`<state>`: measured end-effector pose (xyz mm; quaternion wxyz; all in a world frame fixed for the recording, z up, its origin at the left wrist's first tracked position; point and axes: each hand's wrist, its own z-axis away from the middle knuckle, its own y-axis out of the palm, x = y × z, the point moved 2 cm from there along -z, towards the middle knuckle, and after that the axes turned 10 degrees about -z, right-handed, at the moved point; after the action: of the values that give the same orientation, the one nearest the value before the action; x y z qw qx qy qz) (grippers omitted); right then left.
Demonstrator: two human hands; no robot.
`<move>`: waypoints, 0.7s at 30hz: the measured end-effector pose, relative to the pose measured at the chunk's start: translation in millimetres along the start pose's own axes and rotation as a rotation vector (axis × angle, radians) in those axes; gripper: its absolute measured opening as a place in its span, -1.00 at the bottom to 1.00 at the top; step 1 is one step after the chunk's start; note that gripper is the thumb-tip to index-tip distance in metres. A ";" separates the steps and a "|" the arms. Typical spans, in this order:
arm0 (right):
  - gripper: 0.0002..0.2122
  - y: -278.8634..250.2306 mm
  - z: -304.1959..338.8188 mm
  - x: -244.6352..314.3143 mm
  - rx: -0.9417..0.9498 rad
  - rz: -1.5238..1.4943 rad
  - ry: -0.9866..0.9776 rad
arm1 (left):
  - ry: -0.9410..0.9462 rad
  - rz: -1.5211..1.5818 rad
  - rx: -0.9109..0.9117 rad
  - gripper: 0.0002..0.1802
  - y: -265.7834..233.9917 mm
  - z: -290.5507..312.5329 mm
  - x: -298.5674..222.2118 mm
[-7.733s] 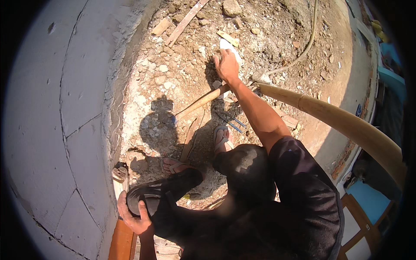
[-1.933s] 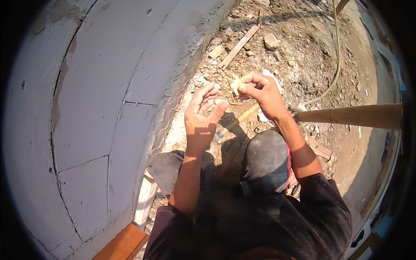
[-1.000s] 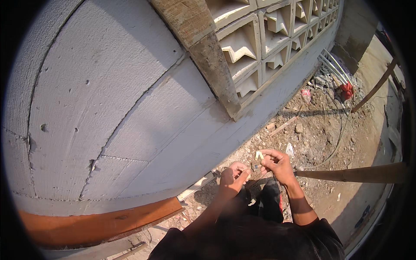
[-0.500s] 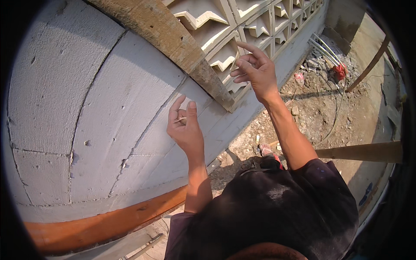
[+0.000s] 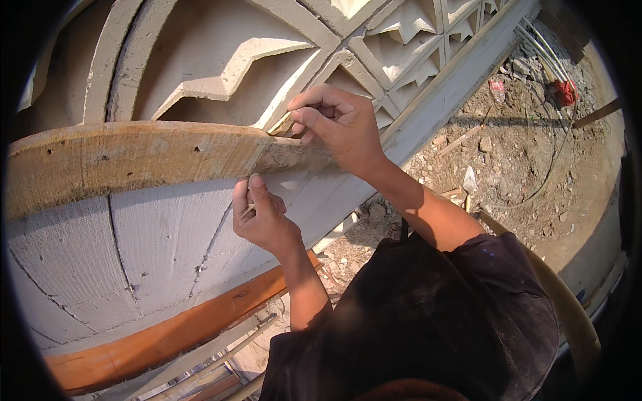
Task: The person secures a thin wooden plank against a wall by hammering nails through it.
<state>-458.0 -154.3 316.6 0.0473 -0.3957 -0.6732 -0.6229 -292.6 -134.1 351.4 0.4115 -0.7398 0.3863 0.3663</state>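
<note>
Head view: right hand point(image 5: 341, 127) fingers pinch small wedge point(image 5: 281, 125) atop wooden plank point(image 5: 134, 160); left hand point(image 5: 262, 217) fingers curled on thin sliver point(image 5: 247, 210).

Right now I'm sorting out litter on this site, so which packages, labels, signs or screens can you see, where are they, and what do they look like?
Crumpled wrapper: on the rubble by the foot of the wall, upper right; small, reddish and pale.
Red bundle: further right beside the pale rods; bright red, too small to tell whether it is packaging.
Pale scrap: on the dirt beyond the right forearm; flat and whitish, perhaps paper.
No signs, labels or screens show.
</note>
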 end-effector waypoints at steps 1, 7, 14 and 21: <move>-0.92 -0.2 0.8 -3.3 -0.011 -0.013 0.014 | 0.008 -0.010 0.013 -0.72 0.0 0.1 -0.5; -0.92 2.0 4.6 3.1 0.089 0.279 -0.138 | -0.029 -0.023 -0.013 -0.59 1.9 2.8 -5.3; -0.92 6.7 0.3 3.6 0.074 0.443 -0.353 | -0.041 0.018 -0.031 -0.63 3.2 -1.4 -1.2; -0.94 13.3 1.2 6.1 0.066 0.642 -0.466 | -0.036 0.042 -0.046 -0.68 -0.9 -2.5 2.1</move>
<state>-453.8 -151.6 330.4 0.0985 -0.7149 -0.5277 -0.4480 -290.4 -136.6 350.9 0.3933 -0.7342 0.3857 0.3969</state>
